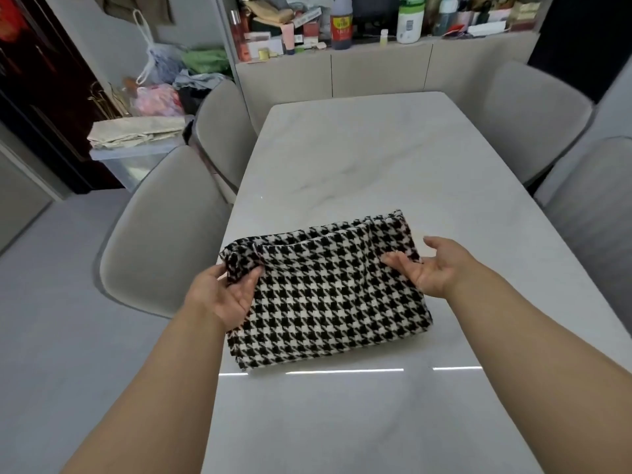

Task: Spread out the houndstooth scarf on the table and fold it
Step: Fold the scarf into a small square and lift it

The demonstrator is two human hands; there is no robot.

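The black-and-white houndstooth scarf (328, 295) lies folded into a compact rectangle on the white marble table (359, 159), near the front left edge. My left hand (222, 292) is at the scarf's left side, its thumb and fingers pinching the bunched far-left corner of the fabric. My right hand (432, 266) is palm up at the right edge, fingers straight and slipped under or against the top layer there. Both forearms reach in from the bottom of the view.
Grey upholstered chairs stand along both sides: two on the left (160, 230), two on the right (533, 114). A cabinet ledge crowded with bottles (342, 25) runs behind the table. Bags and clutter (157, 94) sit on the floor at far left.
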